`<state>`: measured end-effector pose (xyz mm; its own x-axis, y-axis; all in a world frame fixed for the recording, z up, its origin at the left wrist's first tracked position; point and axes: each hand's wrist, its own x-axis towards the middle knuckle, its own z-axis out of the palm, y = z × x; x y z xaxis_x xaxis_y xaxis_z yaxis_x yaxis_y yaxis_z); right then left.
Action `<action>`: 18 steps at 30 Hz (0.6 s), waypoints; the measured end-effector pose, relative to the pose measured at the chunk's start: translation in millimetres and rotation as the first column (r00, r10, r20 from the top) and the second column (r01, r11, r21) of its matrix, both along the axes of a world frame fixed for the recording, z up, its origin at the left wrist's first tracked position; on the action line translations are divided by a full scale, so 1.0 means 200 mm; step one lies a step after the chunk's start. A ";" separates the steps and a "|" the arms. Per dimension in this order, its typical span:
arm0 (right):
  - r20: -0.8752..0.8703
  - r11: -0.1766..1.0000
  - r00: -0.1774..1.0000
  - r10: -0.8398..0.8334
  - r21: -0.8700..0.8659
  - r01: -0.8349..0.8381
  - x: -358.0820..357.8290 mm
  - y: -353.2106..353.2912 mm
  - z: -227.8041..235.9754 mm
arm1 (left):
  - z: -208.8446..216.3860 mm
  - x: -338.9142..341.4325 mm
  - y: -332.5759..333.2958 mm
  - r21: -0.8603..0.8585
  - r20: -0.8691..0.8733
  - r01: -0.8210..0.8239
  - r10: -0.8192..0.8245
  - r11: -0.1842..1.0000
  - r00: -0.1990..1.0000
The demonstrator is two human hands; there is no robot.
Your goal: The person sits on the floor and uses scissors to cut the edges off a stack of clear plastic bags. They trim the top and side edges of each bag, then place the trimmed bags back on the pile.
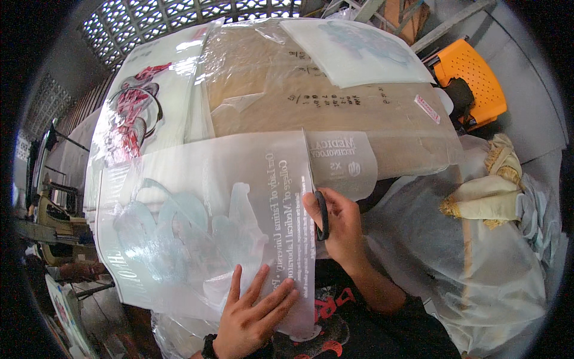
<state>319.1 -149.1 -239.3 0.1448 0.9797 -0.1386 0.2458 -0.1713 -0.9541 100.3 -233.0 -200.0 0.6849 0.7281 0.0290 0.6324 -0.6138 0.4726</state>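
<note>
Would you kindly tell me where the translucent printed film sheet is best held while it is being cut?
Probably on the translucent printed film sheet near its lower edge, from the person's side, beside the cut line: it lies flat and floppy there, and the left hand already presses it.

Bright daylight through the lattice wall (179, 24), glare on plastic film (239, 54), strong fisheye bending, dark rim

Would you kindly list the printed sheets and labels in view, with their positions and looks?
Translucent film sheet with white print: centre, under left hand; right hand holds black scissors at its edge.
Red-and-black printed sheet: upper left.
Pale blue-printed sheet: top, on brown cardboard.
Small pink-and-white label: cardboard's right end.
</note>
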 end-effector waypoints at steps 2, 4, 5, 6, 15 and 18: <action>-0.160 1.000 0.987 -0.002 -0.014 0.000 -0.01 0.02 0.01 | 0.01 -0.01 -0.01 -0.028 0.029 -0.058 0.059 0.998 0.998; -0.251 1.000 0.968 -0.003 -0.031 -0.005 -0.01 0.04 0.03 | 0.03 -0.01 0.00 -0.017 0.055 -0.110 0.110 0.994 0.992; -0.264 0.999 0.965 -0.006 -0.043 -0.005 0.00 0.04 0.05 | 0.06 -0.02 0.03 0.008 0.068 -0.131 0.130 0.991 0.989; -0.276 0.998 0.961 -0.010 -0.055 -0.005 0.01 0.05 0.06 | 0.07 -0.04 0.05 0.032 0.082 -0.152 0.149 0.988 0.986; -0.129 0.994 0.988 0.089 -0.048 -0.096 0.39 0.40 0.19 | 0.29 -0.41 0.35 0.052 0.730 -0.860 0.568 0.508 0.380; -0.118 0.996 0.989 0.094 0.001 -0.094 0.58 0.52 0.18 | 0.46 -0.43 0.65 0.219 0.721 -0.824 0.483 0.522 0.497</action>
<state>434.8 -45.5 -202.5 0.0345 0.9875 -0.1539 0.1474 -0.1573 -0.9765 15.0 -102.5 -107.6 -0.2676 0.6902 0.6724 0.6927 -0.3472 0.6321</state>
